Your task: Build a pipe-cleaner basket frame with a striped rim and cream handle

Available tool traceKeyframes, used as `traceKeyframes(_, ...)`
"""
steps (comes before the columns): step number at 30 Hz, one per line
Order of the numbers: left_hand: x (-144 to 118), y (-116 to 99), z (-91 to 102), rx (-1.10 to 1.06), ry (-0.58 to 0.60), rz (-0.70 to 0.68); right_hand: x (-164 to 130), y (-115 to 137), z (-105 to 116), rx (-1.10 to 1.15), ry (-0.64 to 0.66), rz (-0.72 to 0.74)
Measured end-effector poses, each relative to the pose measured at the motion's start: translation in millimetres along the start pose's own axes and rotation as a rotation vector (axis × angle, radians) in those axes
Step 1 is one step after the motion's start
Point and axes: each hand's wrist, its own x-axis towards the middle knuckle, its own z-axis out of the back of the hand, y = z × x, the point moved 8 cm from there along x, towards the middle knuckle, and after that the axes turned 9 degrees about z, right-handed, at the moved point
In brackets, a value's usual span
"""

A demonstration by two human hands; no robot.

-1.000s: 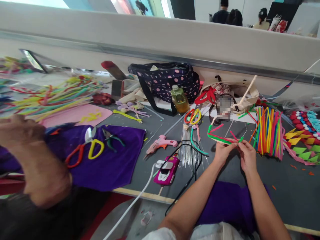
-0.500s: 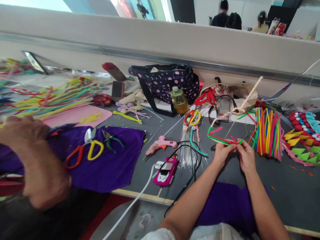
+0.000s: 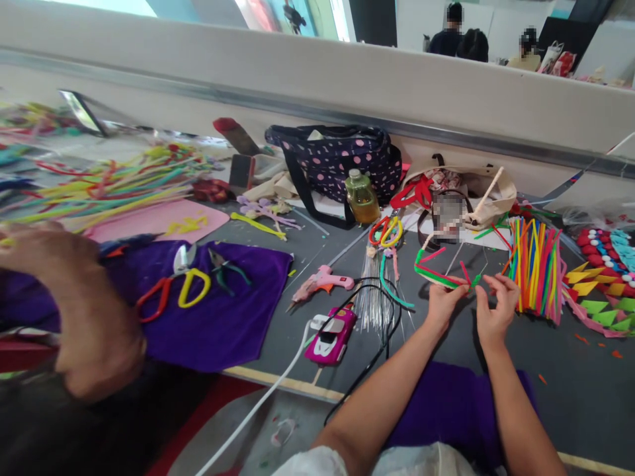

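Observation:
My left hand (image 3: pixel 445 307) pinches a bent pipe-cleaner piece (image 3: pixel 436 276) in green, red and pink, its angled frame reaching left and up from my fingertips. A cream twisted stem (image 3: pixel 489 192) seems to run from its upper left end, though the join is hard to make out. Just to the right, my right hand (image 3: pixel 499 307) has thumb and fingers apart, close to a short green tip (image 3: pixel 477 280); nothing shows in its grasp. Beside it lies a thick bundle of coloured pipe cleaners (image 3: pixel 536 264).
A pink glue gun (image 3: pixel 322 284), magenta car-shaped device (image 3: pixel 331 336) and black cable lie left of my arms. Behind are orange-and-yellow scissors (image 3: pixel 385 231), a bottle (image 3: pixel 362 198) and a dotted bag (image 3: pixel 342 162). A co-worker's arm (image 3: pixel 94 311) rests by a purple cloth (image 3: pixel 223 324).
My right hand has parted from my left and opened its fingers, moving slightly right. The left hand still holds the pipe-cleaner piece. The view has shifted slightly.

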Motion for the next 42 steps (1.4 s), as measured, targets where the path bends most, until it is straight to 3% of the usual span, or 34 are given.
traceKeyframes(4, 0, 1, -2.7, 0.071, 0.004, -0.066, 2, 11, -8, -0.147, 0.102, 0.161)
traceKeyframes(12, -2, -4, -10.8, 0.184, 0.043, -0.153, 2, 3, -20, -0.21, 0.206, 0.156)
traceKeyframes(26, 4, 3, 8.6, -0.203, -0.083, 0.076, 0, 11, -21, 0.04, 0.192, 0.095)
traceKeyframes(30, 3, 2, 7.9, -0.259, -0.054, 0.138, 2, -2, -17, 0.136, 0.1, -0.019)
traceKeyframes(37, -1, 1, 0.4, -0.314, 0.037, 0.2, -15, -48, -31, 0.537, 0.004, -0.522)
traceKeyframes(42, -5, 3, -7.1, -0.34, 0.114, 0.251, -20, -54, -39, 0.724, 0.025, -0.706)
